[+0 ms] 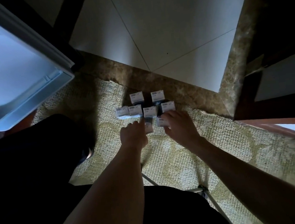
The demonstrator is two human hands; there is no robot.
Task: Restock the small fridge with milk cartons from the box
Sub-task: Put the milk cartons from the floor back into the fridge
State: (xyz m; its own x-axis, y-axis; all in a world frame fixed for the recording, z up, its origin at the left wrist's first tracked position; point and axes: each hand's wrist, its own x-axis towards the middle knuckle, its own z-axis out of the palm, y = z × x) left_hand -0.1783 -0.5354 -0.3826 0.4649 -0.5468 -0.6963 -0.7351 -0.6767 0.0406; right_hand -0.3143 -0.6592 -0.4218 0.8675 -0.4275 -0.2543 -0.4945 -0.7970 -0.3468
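Down on the woven rug (185,153), eight or so small milk cartons (149,111) stand upright in a loose cluster, white tops up, just short of the stone border (138,75) where the pale floor tiles (160,26) begin. No box is in sight from where I stand. The small fridge's door (17,72) hangs open off to the person's left, white inner liner showing; the shelves are out of view.

Both bare hands reach into the near edge of the cluster. The right hand (178,124) has its fingers curled over the front right carton (160,123), thumb low on the near side. The left hand (133,132) is close up against the front left carton (149,127), but blur there keeps me from telling whether it grips or merely touches.

These cartons look light enough to carry one per hand. Their paperboard walls would probably give under a hard squeeze, and the coated faces may be a little slick. The sound hold, I'd say, is across two opposite side faces near the middle, not the top seam. With neighbours so near on a soft rug, a straight lift seems wise, lest one topple.
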